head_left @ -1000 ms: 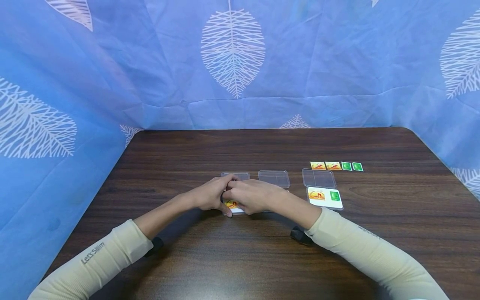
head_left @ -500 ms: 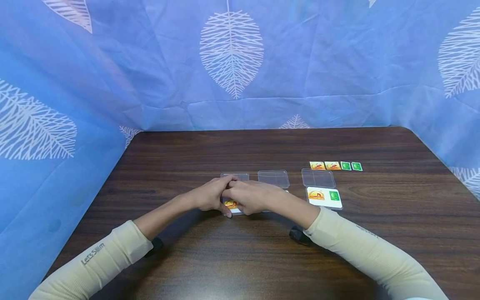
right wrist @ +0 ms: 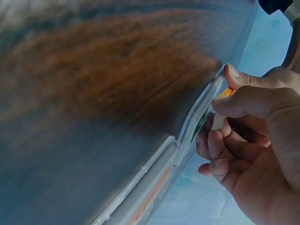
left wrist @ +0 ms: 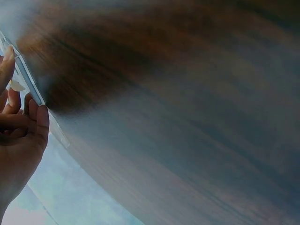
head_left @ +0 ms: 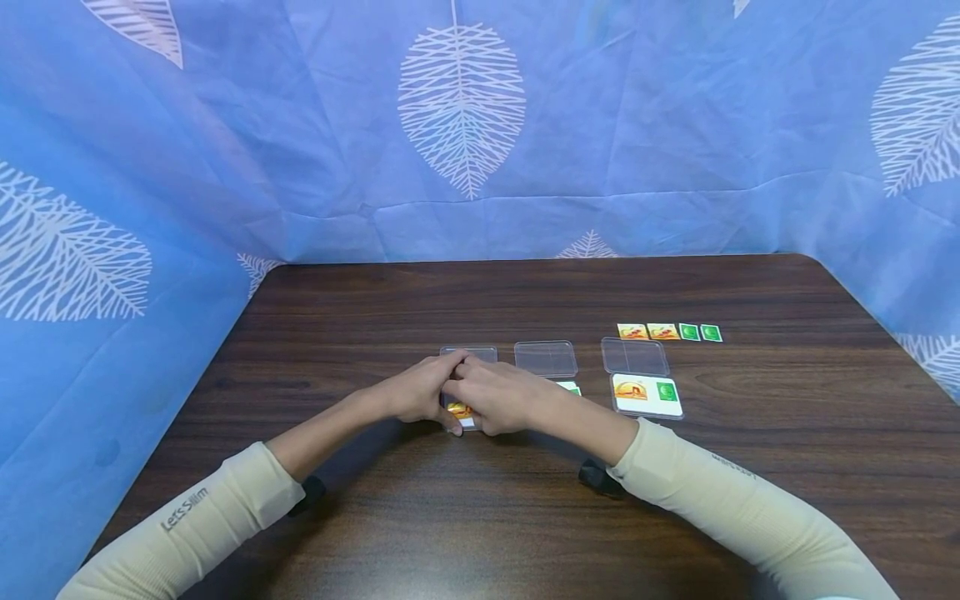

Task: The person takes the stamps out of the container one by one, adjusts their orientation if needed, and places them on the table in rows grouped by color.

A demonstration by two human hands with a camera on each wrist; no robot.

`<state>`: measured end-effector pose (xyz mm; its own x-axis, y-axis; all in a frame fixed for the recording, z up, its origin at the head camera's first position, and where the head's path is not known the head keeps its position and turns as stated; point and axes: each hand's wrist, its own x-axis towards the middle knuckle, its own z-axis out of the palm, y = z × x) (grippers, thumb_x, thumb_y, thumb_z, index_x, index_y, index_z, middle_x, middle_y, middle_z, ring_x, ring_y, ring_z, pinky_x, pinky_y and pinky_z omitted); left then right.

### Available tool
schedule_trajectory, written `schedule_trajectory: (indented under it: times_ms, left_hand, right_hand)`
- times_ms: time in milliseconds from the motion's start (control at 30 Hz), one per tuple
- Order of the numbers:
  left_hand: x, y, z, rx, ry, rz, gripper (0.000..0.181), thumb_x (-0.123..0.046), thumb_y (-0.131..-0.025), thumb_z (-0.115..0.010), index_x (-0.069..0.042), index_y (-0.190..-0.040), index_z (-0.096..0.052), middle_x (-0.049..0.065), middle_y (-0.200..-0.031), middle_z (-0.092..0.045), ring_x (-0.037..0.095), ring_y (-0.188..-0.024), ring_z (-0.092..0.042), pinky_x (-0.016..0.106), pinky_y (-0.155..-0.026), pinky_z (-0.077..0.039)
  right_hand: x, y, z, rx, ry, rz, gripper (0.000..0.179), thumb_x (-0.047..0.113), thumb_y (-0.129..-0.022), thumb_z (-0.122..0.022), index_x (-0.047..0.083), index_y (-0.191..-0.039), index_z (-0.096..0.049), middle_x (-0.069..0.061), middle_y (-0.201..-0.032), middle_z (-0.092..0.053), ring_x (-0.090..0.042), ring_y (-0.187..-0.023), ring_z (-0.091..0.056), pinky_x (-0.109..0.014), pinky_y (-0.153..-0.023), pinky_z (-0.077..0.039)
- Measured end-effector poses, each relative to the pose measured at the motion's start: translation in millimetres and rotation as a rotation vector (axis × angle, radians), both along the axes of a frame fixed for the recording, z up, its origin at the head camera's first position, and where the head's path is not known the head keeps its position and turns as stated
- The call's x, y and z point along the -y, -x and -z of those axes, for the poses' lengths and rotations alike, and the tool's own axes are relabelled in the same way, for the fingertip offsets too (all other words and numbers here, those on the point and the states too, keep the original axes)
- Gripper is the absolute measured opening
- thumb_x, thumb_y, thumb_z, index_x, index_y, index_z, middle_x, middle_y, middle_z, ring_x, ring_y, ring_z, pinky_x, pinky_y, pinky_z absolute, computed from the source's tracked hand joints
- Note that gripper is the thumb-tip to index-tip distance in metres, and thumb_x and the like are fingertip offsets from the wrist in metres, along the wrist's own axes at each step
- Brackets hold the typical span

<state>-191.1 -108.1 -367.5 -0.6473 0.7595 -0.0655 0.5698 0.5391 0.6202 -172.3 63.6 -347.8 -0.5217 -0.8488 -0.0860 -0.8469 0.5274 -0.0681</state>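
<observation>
My left hand (head_left: 422, 390) grips the leftmost clear plastic case (head_left: 469, 428), thumb at its near edge and fingers at its far side. An orange stamp (head_left: 460, 409) shows inside that case between my hands. Over the same case, my right hand (head_left: 501, 397) has curled fingers; in the right wrist view its thumb and finger pinch a small pale stamp (right wrist: 217, 122), seen from the back. A green patch on the case lies below it. The left wrist view shows the left hand (left wrist: 21, 150) at the edge of the case (left wrist: 29, 78). Much of the case is hidden by my hands.
A middle case lies partly under my right wrist, its open lid (head_left: 546, 358) behind it. The right case (head_left: 647, 396) holds a white card with an orange and a green stamp. Several loose stamps (head_left: 663, 332) lie in a row behind its lid (head_left: 635, 357).
Both hands stay over the left case. My right wrist has shifted slightly, uncovering a green stamp corner in the middle case. The head view has drifted a little.
</observation>
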Motion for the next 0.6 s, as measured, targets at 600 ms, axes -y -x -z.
schedule_trajectory:
  times_ms: [600]
  left_hand:
    - [0.0, -0.5, -0.8, 0.022, -0.008, 0.002, 0.087, -0.017, -0.067, -0.085, -0.001, -0.136, -0.036, 0.010, -0.129, -0.053, 0.022, -0.117, -0.053, 0.033, -0.096, -0.044]
  right_hand:
    - [-4.3, 6.0, 2.9, 0.062, 0.085, -0.043, 0.027, 0.001, -0.086, -0.063, 0.007, -0.112, -0.062, -0.004, -0.108, -0.058, -0.013, -0.097, -0.056, -0.021, -0.079, -0.049]
